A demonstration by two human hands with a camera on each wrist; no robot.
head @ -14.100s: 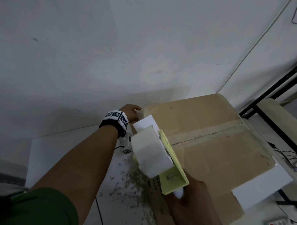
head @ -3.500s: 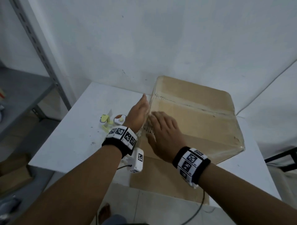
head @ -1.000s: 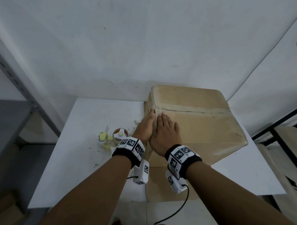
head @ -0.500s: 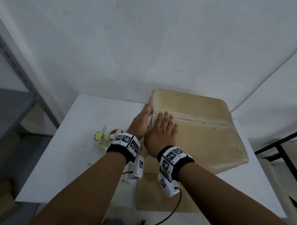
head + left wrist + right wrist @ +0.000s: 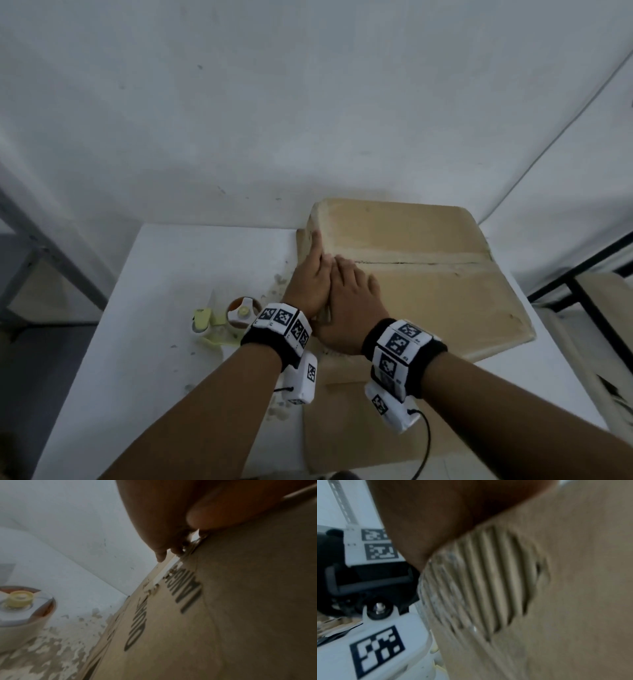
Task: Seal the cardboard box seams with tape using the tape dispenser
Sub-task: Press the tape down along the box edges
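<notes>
Left hand (image 5: pixel 310 286) lies flat, fingers straight, against the left side face of the cardboard box (image 5: pixel 428 291), index finger reaching up toward the top left corner. My right hand (image 5: pixel 349 305) is flat too, palm down on the box top at its left edge, fingertips at the near end of the centre seam (image 5: pixel 418 263). Neither hand holds anything; both press.

Box sits on the white table (image 5: pixel 154 308), pushed toward the back wall, over a flat cardboard sheet (image 5: pixel 346 418). A glossy tape strip seems to run along the centre seam, with a dark gap line showing in it. The right wrist view shows a torn patch of exposed corrugation (image 5: pixel 484 582) under my palm; the left wrist view shows printed lettering on the side face, too blurred to read.

Handling judgement: corrugated board, stiff but it dents; the torn patch is weak, so press lightly there. Best to steady it with flat palms on the faces near the corners. Whether anything is inside I cannot tell, as the flaps are shut.

Tape dispenser (image 5: pixel 222 318), yellow-green with a tape roll, lies on the table just left of my left wrist, untouched. Peeled flecks mark the tabletop around it.
</notes>
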